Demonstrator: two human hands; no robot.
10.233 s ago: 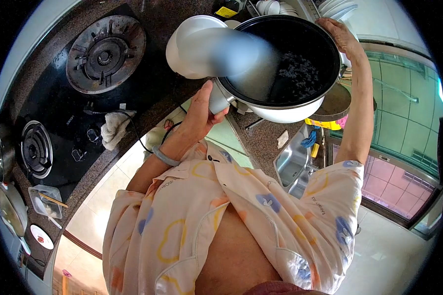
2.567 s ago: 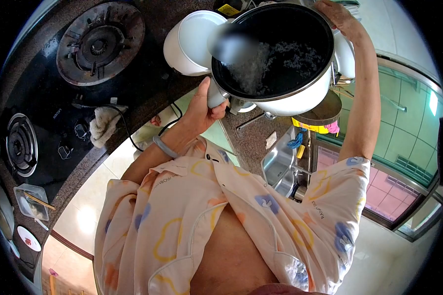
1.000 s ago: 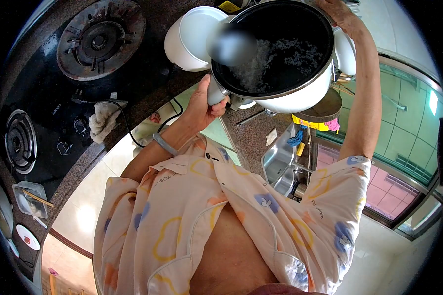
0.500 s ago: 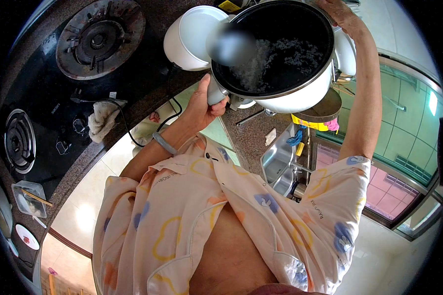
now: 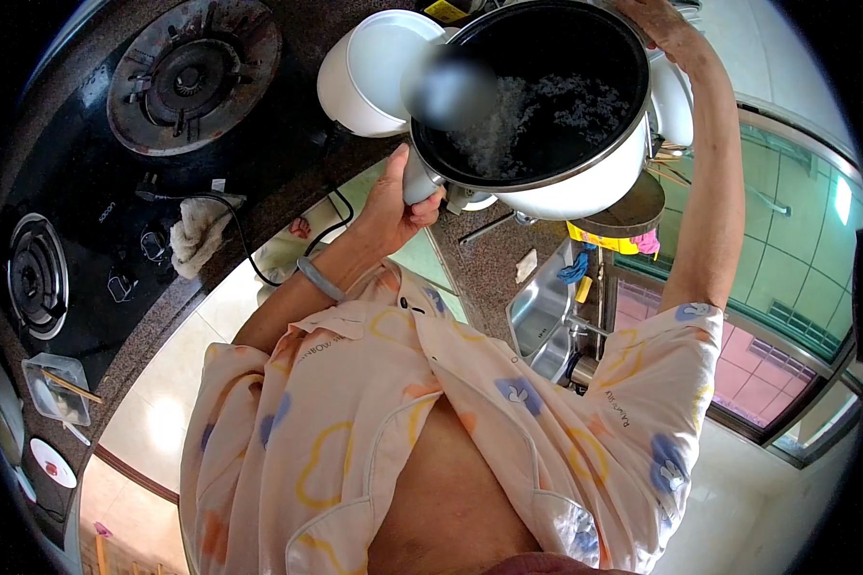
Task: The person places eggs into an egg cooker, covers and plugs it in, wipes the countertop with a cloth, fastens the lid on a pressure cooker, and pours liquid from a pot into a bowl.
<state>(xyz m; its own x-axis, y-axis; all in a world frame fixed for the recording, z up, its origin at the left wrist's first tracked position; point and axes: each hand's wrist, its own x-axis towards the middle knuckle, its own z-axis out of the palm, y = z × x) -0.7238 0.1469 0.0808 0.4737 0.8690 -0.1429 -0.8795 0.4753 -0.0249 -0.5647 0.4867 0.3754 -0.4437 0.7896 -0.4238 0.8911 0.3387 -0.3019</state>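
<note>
A large pot (image 5: 575,196), white outside and dark inside, is held up over the counter. Pale specks and a cloudy streak show in its dark interior, partly covered by a blurred patch. Around the pot's grey side handle (image 5: 420,180) my left hand (image 5: 398,211) is closed, thumb on top. At the pot's far right rim is my right hand (image 5: 657,29), fingers bent against the pot's side; what they grip there is partly hidden. Just left of the pot stands a white rounded container (image 5: 355,91) with a pale inside.
A black stove (image 5: 86,206) with two burners spans the left. On it lie a cloth (image 5: 201,235) and a plugged black cord (image 5: 249,249). A sink (image 5: 542,307) sits below right of the pot, beside a round brown board (image 5: 633,206). A plastic tub (image 5: 58,388) is at far left.
</note>
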